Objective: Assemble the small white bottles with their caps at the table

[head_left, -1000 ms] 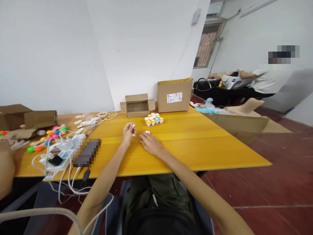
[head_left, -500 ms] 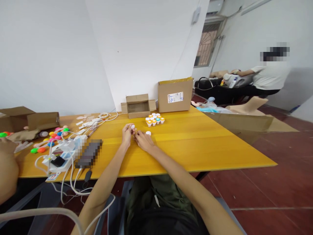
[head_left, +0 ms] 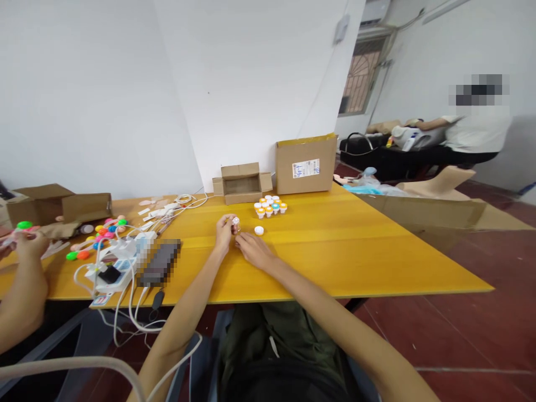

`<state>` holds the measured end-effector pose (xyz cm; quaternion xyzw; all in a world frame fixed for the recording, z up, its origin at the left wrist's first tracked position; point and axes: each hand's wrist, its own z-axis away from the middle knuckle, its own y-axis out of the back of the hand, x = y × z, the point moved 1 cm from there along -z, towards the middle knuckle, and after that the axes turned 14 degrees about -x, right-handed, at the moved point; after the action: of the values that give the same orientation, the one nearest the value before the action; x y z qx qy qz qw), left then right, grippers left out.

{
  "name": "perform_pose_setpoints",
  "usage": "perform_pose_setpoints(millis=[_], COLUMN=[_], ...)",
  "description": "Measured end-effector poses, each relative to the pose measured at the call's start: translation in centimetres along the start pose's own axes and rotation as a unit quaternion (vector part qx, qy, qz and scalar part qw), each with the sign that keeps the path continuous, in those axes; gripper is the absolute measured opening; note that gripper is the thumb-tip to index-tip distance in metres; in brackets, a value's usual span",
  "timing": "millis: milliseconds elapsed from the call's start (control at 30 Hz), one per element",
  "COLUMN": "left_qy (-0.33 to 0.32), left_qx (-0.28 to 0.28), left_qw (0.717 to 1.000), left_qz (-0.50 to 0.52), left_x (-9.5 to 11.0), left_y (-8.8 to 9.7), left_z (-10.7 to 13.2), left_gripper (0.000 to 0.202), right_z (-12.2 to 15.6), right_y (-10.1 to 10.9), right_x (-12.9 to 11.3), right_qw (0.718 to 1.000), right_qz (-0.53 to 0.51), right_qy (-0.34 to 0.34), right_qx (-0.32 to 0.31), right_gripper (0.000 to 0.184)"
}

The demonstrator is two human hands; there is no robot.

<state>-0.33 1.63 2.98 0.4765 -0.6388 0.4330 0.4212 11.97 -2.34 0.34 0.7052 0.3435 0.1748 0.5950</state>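
My left hand (head_left: 224, 233) is raised a little above the yellow table, its fingers pinching a small white round piece (head_left: 235, 221) that is too small to name exactly. Close beside it, lower and to the right, my right hand (head_left: 253, 249) has its fingers curled together. Whatever lies between those fingertips is hidden. A white round cap (head_left: 259, 230) rests on the table just beyond my right hand. Farther back stands a tight cluster of small white containers (head_left: 268, 210) with white, orange and teal tops.
Behind the cluster are an open small carton (head_left: 243, 190) and a larger cardboard box (head_left: 305, 167). Power strips (head_left: 113, 273), cables and a dark phone (head_left: 161, 262) lie left. Another person's hand (head_left: 31, 245) is by coloured balls (head_left: 111, 229); a seated person (head_left: 475, 131) is at right.
The whole view has shifted slightly, moving things rightward. My right hand has drawn a little away from the white piece in my left hand, and the white cap shows more fully.
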Motion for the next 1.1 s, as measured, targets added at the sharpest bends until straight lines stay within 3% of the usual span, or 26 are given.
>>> perform_pose_setpoints(millis=[167, 300, 400, 533, 733, 867, 1100], left_qy=[0.013, 0.019, 0.015, 0.017, 0.022, 0.025, 0.054], left_qx=[-0.007, -0.018, -0.034, -0.061, -0.112, -0.132, -0.160], left_qw=[1.000, 0.999, 0.998, 0.996, 0.989, 0.985, 0.979], left_qz=[-0.013, -0.027, -0.042, -0.063, -0.095, -0.108, -0.117], left_x=[-0.4, -0.5, -0.3, -0.2, -0.4, -0.5, -0.6], left_y=[-0.2, -0.4, -0.6, -0.9, -1.4, -1.6, -1.8], left_z=[-0.1, 0.0, 0.2, 0.4, 0.5, 0.6, 0.7], left_gripper=[0.019, 0.018, 0.020, 0.020, 0.022, 0.026, 0.029], right_z=[1.9, 2.1, 1.6, 1.1, 1.0, 1.0, 1.2], right_y=[-0.3, 0.0, 0.2, -0.1, 0.0, 0.3, 0.9], right_x=[0.3, 1.2, 2.2, 3.0, 3.1, 3.1, 2.7], right_qw=[0.998, 0.985, 0.950, 0.872, 0.776, 0.750, 0.739], right_qz=[-0.045, -0.150, -0.270, -0.449, -0.584, -0.611, -0.627], right_qy=[0.029, 0.012, -0.027, -0.078, -0.077, -0.081, -0.083], right_qx=[0.040, 0.090, 0.151, 0.181, 0.223, 0.242, 0.233], right_gripper=[0.027, 0.030, 0.023, 0.013, 0.020, 0.026, 0.026])
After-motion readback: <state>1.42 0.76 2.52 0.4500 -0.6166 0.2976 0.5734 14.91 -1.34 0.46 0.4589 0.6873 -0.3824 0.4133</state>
